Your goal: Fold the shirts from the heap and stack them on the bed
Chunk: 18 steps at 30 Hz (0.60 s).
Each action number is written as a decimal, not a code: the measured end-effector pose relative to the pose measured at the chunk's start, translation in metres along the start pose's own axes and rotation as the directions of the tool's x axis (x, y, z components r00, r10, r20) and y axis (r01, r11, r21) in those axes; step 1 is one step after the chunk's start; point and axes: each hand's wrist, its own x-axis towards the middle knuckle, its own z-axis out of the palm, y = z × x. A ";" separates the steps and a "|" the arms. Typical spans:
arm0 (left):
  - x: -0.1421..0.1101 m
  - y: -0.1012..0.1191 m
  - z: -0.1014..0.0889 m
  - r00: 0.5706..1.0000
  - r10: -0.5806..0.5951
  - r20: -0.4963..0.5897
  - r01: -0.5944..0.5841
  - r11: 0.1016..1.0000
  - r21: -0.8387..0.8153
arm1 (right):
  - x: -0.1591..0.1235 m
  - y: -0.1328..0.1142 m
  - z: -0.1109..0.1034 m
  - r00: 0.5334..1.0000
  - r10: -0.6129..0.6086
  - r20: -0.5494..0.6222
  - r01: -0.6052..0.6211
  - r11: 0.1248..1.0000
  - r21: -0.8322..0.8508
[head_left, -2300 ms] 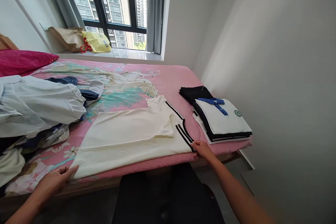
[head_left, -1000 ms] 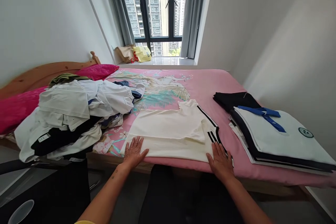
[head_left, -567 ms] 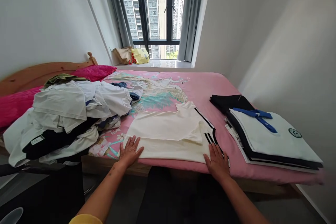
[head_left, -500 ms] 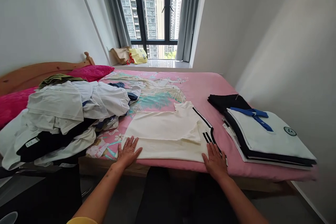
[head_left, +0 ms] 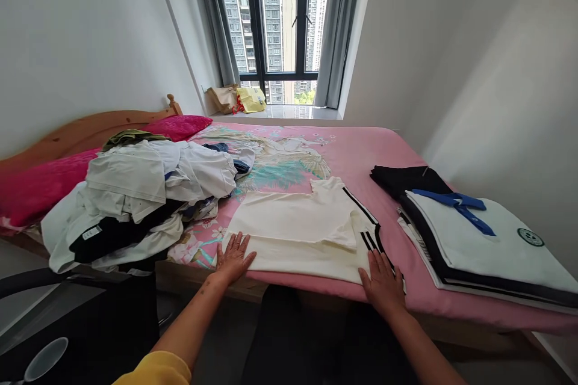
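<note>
A cream T-shirt (head_left: 289, 216) with black stripes along its sleeve lies on the bed's near edge, its near side folded over in a long strip. My left hand (head_left: 235, 260) rests flat on the strip's left end, fingers spread. At the other end, my right hand (head_left: 383, 283) presses flat on the striped sleeve, fingers stretched out. Neither hand grips the cloth. To the right sits a stack of folded clothes, topped by a white polo shirt (head_left: 487, 240) with a blue collar and a round green badge.
A loose heap of clothes (head_left: 130, 186) covers the bed's left side beside pink pillows (head_left: 49, 183). Folded black clothing (head_left: 409, 179) lies behind the stack. Bags (head_left: 250, 100) stand on the windowsill. A black chair (head_left: 90, 313) is at lower left, near a translucent cup (head_left: 46, 359).
The view has turned slightly left, so everything appears shifted to the right. Both hands stay flat in the same places on the T-shirt.
</note>
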 end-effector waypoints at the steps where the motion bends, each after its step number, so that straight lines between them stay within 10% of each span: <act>1: 0.000 0.003 -0.001 1.000 -0.013 -0.027 0.013 1.000 0.003 | 0.001 -0.001 -0.001 1.000 0.006 0.005 -0.006 1.000 0.000; 5: -0.004 0.037 -0.002 0.979 0.042 -0.202 -0.047 0.999 -0.019 | 0.003 -0.003 -0.006 0.999 0.014 0.030 -0.014 1.000 -0.001; 10: -0.020 0.121 -0.005 0.837 0.468 -0.284 -0.520 0.841 -0.147 | 0.005 -0.003 -0.007 0.999 0.018 0.034 -0.019 1.000 0.004; 15: -0.028 0.182 -0.004 0.694 0.683 -0.227 -0.719 0.653 -0.238 | 0.007 -0.002 -0.010 0.999 0.007 0.040 -0.009 0.999 0.047; 18: -0.025 0.191 -0.003 0.703 0.695 -0.152 -0.709 0.666 -0.233 | 0.009 -0.002 -0.014 0.999 0.008 0.047 -0.011 0.997 0.070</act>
